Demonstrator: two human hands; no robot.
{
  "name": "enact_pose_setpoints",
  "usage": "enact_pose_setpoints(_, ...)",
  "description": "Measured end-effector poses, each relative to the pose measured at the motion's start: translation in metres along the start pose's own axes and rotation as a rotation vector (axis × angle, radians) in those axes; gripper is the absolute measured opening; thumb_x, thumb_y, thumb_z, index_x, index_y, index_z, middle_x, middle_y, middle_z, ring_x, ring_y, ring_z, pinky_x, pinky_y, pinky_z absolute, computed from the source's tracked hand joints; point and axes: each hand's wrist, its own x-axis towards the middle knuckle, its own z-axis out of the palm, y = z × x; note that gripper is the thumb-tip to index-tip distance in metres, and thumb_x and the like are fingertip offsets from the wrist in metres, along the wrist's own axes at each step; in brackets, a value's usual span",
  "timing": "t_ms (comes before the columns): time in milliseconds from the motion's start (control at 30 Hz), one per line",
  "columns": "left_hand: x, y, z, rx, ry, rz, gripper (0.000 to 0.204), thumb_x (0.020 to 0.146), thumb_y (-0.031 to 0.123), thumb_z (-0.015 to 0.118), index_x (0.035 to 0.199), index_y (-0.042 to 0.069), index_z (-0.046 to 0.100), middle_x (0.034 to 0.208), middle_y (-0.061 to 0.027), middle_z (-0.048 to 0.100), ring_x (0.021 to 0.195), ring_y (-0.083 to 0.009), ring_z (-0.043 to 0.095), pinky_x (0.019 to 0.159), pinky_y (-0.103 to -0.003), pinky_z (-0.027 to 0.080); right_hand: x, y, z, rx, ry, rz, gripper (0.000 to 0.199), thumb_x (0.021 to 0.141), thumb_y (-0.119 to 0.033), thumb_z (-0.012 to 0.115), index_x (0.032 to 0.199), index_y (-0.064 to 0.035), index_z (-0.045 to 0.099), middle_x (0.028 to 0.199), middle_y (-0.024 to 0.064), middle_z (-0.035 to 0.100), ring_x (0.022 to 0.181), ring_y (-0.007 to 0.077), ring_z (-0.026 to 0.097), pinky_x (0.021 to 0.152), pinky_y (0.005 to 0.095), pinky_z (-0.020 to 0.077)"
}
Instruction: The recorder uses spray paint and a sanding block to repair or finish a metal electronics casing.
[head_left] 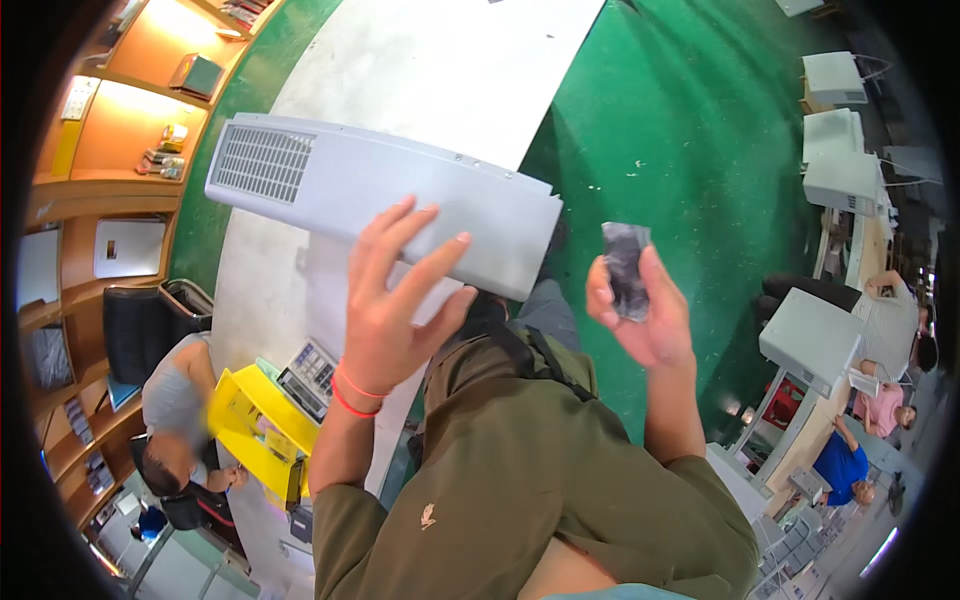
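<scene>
My left hand [395, 300] is raised with its fingers spread, holding nothing, hovering over the near edge of a long grey plastic panel [330, 185] with a vent grille at its left end. That panel lies across a white table [440, 70]. My right hand [645, 305] is lifted at chest height to the right and grips a small dark crinkled plastic bag [626, 268] between thumb and fingers. Red bands circle my left wrist. My olive sleeves fill the lower middle.
A yellow bin [245, 420] and a tray of small parts [308, 375] sit on the table's near left, beside a seated person [175, 400]. Green floor [690, 130] lies to the right. Grey housings [810, 335] and other people stand at benches far right. Wooden shelves line the left.
</scene>
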Motion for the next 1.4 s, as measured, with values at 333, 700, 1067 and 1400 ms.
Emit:
enact_pose_setpoints(333,0.085,-0.036,-0.007,0.003,0.179,0.044,0.027,0.096,0.02,0.085,0.12,0.007,0.082,0.129,-0.0125,0.075,0.127,-0.0341,0.067,0.11,-0.047,0.051,0.011,0.005,0.033,-0.292,0.106,-0.039,0.032,0.12,-0.024,0.053,0.142,-0.0012,0.06,0.123,0.0136,0.074,0.096,0.0191,0.067,0.084,0.033,0.0528)
enact_pose_setpoints(700,0.101,-0.057,0.024,0.275,0.052,-0.098,0.038,0.104,0.043,0.076,0.126,0.013,0.081,0.119,-0.0112,0.079,0.119,-0.03,0.071,0.129,-0.055,0.032,0.019,0.022,0.052,-1.575,-0.055,-0.605,0.053,0.089,-0.001,0.086,0.141,-0.011,0.08,0.135,0.0095,0.064,0.109,0.0294,0.065,0.087,0.0402,0.0566)
enact_pose_setpoints(1067,0.102,-0.056,0.021,0.302,0.023,-0.102,0.037,0.105,0.046,0.074,0.111,0.01,0.083,0.092,-0.0058,0.074,0.105,-0.0288,0.07,0.128,-0.056,0.034,0.044,0.0,0.059,-1.842,-0.321,-0.717,0.058,0.083,-0.008,0.088,0.14,-0.0147,0.08,0.132,0.0037,0.063,0.107,0.0262,0.063,0.09,0.0399,0.0533)
enact_pose_setpoints(1400,0.109,-0.052,0.024,0.316,0.02,-0.107,0.041,0.104,0.048,0.075,0.096,0.009,0.083,0.087,-0.0073,0.071,0.103,-0.0294,0.069,0.125,-0.055,0.038,0.038,-0.01,0.047,-1.87,-0.323,-0.753,0.055,0.086,-0.012,0.088,0.141,-0.0155,0.08,0.128,0.0014,0.065,0.105,0.0225,0.064,0.088,0.0388,0.0509)
